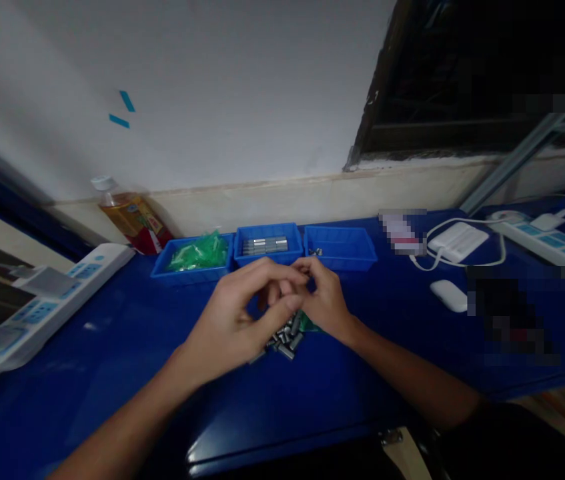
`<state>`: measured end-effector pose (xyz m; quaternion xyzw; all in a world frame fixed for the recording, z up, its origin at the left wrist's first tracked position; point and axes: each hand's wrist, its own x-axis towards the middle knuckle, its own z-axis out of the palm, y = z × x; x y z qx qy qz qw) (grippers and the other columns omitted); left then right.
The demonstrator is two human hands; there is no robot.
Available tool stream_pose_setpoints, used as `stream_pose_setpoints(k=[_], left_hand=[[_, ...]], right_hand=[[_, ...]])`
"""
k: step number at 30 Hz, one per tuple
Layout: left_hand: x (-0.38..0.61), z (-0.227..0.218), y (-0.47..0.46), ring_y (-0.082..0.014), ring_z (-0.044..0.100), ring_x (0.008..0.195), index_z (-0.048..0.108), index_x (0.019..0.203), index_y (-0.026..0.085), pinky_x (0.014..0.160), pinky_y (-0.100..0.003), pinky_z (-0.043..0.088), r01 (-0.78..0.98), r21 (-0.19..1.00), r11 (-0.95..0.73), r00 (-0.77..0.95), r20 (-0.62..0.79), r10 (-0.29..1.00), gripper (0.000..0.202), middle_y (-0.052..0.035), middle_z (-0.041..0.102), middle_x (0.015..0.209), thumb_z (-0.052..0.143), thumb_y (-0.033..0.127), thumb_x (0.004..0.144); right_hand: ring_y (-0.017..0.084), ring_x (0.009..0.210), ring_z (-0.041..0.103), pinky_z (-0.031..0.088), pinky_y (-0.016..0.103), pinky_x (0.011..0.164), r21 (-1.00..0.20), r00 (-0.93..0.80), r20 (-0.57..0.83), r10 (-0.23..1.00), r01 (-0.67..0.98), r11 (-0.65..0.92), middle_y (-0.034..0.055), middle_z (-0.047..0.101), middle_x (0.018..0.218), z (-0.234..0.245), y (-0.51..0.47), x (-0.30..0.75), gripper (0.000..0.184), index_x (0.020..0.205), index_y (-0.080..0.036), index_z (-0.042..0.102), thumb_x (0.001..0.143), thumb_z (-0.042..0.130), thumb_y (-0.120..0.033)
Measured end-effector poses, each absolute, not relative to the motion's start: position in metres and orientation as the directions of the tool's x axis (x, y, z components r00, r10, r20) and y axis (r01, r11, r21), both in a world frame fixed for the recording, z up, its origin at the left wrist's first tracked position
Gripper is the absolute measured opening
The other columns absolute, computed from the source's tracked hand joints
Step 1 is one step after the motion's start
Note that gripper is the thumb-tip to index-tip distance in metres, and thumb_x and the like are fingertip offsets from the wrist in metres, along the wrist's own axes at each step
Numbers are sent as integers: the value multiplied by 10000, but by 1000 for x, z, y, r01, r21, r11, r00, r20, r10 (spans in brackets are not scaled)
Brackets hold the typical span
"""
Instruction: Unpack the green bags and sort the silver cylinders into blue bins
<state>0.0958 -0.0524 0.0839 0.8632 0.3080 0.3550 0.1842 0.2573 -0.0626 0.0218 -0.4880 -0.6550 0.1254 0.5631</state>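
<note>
My left hand (239, 307) is curled, thumb and fingers bent toward each other, above a pile of small metal cylinders (286, 348) on the blue table. Close against it, my right hand (329, 300) is closed too, its fingertips meeting the left ones. Whatever lies between the fingers is hidden. A bit of green plastic (308, 324) shows beneath my right hand. Behind the hands stand three blue bins: the left bin (189, 275) holds green plastic bags (199, 252), the middle bin (268, 259) neat rows of metal cylinders (265, 245), the right bin (347, 259) a few small metal pieces (316, 252).
A drink bottle (135, 217) leans by the wall. Power strips (47, 307) with plugged-in adapters lie at the left and right. On the right are a white charger with cable (458, 241), a white rounded case (449, 295) and blurred-out items.
</note>
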Motion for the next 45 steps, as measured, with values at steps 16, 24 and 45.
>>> stream_pose_setpoints(k=[16,24,45], left_hand=[[90,36,-38,-144,598,756,585,920,167,711,-264,494,422,562,-712,496,514,700,98,-28,638,824,586,211,833],[85,26,-35,-124,573,660,596,802,154,617,-219,453,346,815,-466,374,336,865,157,-10,617,729,535,285,861],[68,11,-23,-166,591,768,627,935,201,681,-272,465,590,490,-642,664,158,731,148,-50,594,918,512,255,860]], right_hand=[[126,641,581,447,241,580,-925,166,368,915,165,342,-10,593,688,9,-65,238,79,834,-197,531,851,529,-274],[147,766,625,513,286,716,-874,26,434,901,255,414,38,648,846,7,-72,236,100,928,-191,582,838,544,-213],[231,844,526,322,350,731,-357,194,649,736,932,68,37,645,804,3,-28,312,114,790,-206,637,832,579,-295]])
